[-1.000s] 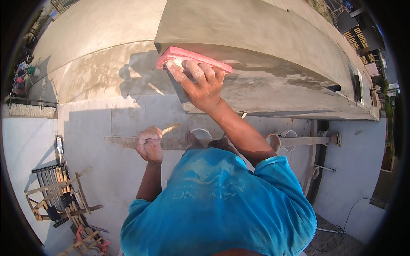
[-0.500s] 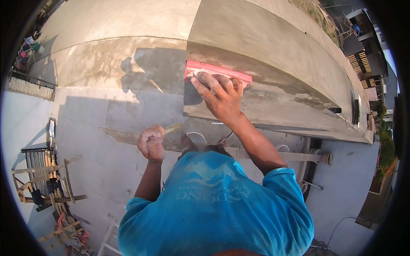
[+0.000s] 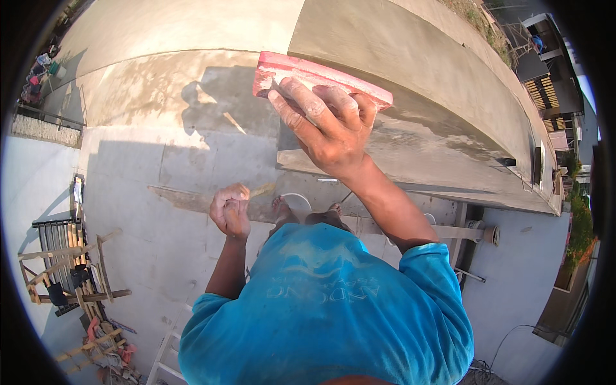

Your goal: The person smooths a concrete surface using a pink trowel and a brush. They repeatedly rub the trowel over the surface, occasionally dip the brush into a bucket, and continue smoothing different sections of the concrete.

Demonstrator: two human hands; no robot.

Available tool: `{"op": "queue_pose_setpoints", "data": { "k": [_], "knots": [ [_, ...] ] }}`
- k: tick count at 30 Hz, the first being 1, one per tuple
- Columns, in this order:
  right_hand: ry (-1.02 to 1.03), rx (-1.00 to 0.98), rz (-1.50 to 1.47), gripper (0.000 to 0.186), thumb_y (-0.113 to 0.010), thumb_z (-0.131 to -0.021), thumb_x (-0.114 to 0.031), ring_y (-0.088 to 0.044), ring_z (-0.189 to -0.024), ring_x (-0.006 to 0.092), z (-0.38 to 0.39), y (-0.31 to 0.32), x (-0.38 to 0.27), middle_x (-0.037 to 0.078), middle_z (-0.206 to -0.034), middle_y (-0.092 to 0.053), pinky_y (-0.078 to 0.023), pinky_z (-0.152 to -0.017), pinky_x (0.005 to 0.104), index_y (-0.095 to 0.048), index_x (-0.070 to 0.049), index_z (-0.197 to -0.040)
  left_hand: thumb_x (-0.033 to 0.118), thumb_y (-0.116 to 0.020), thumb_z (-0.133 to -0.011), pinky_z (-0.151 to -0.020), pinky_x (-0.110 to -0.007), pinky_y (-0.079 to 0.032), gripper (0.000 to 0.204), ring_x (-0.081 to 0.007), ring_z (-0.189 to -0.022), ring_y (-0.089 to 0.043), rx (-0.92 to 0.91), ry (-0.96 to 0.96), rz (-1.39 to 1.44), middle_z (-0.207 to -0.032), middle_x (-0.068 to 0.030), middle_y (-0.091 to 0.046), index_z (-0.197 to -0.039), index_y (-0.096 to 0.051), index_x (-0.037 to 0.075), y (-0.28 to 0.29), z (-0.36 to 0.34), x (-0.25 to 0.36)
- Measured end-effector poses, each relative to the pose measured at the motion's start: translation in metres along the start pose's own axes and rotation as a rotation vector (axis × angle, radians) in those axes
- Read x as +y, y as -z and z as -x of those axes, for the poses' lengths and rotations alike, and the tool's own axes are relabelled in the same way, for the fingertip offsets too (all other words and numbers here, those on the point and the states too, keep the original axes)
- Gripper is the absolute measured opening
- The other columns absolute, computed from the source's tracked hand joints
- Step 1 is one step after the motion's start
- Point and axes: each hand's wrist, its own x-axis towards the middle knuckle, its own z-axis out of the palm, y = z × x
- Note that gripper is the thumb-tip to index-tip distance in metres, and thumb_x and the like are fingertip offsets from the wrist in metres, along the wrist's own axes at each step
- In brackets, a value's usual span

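My right hand (image 3: 330, 125) is closed on a pink plastering float (image 3: 321, 76) with grey smears along its side. The float is at the lower edge of a grey plastered beam (image 3: 410, 58), by its left corner; whether its face touches the plaster is hidden. Lower and to the left, my left hand (image 3: 230, 210) is closed round a pale yellowish brush (image 3: 262, 190), whose end sticks out to the right. Most of the brush is hidden in the fist. Both hands are dusted with plaster.
Below my hands runs a narrow wooden plank (image 3: 186, 199), beside my feet. A white bucket (image 3: 299, 201) shows between the feet. Timber frames (image 3: 77, 263) stand at the lower left, near a ladder (image 3: 165, 353). A damp-patched wall (image 3: 141, 96) spans the upper left.
My right hand has moved the float upward, and both look larger and closer. My left hand has shifted slightly up and to the right, still holding the brush.
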Motion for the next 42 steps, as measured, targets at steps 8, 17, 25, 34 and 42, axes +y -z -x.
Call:
{"op": "queue_pose_setpoints", "data": {
  "k": [8,17,25,34,42],
  "knots": [
    [-0.042,-0.064,0.005,0.040,-0.078,-0.074,-0.016,-0.056,-0.091,0.0148,0.035,0.003,0.007,-0.012,-0.121,-0.068,-0.036,-0.084,0.0324,-0.077,-0.030,-0.112,-0.002,-0.033,-0.084,-0.057,-0.029,-0.038,0.021,-0.0132,-0.062,-0.040,0.027,-0.063,0.013,-0.076,-0.0100,-0.052,-0.091,-0.053,-0.004,0.007,0.000,-0.008],
    [-0.056,-0.215,-0.007,0.048,-0.079,-0.073,-0.016,-0.057,-0.091,0.0145,0.070,0.005,0.021,-0.012,-0.125,-0.065,-0.036,-0.081,0.0345,-0.074,-0.029,-0.118,0.002,-0.037,-0.089,-0.057,-0.030,-0.035,0.017,-0.0120,-0.059,-0.037,0.021,-0.147,0.129,-0.065,-0.0029,-0.044,-0.092,-0.053,0.001,0.008,-0.011,0.008],
    [-0.472,-0.054,-1.007,0.036,-0.082,-0.084,-0.009,-0.062,-0.096,0.0249,0.120,0.043,-0.045,0.021,-0.113,-0.060,-0.054,-0.076,0.0365,-0.065,-0.003,-0.115,0.002,-0.040,-0.089,-0.060,-0.031,-0.038,0.012,-0.0128,-0.055,-0.038,0.571,0.153,1.156,-0.062,0.0024,-0.038,-0.088,-0.051,0.007,0.033,-0.052,0.028],
    [0.098,0.095,-0.244,0.028,-0.072,-0.082,-0.011,-0.063,-0.084,0.0182,-0.003,0.016,-0.009,0.003,-0.115,-0.069,-0.043,-0.067,0.0310,-0.073,-0.017,-0.110,0.004,-0.037,-0.095,-0.059,-0.032,-0.038,0.016,-0.0140,-0.054,-0.035,0.742,0.333,1.073,-0.062,0.0007,-0.034,-0.082,-0.046,0.009,0.036,-0.021,-0.006],
    [0.162,-0.004,-0.078,0.034,-0.068,-0.075,-0.013,-0.061,-0.088,0.0183,-0.010,-0.013,0.017,0.001,-0.116,-0.068,-0.042,-0.066,0.0324,-0.074,-0.016,-0.109,0.009,-0.048,-0.090,-0.059,-0.031,-0.040,0.010,-0.0126,-0.054,-0.041,0.748,0.373,0.962,-0.062,0.0023,-0.042,-0.085,-0.057,0.011,0.063,0.005,-0.020]
  ]
}}
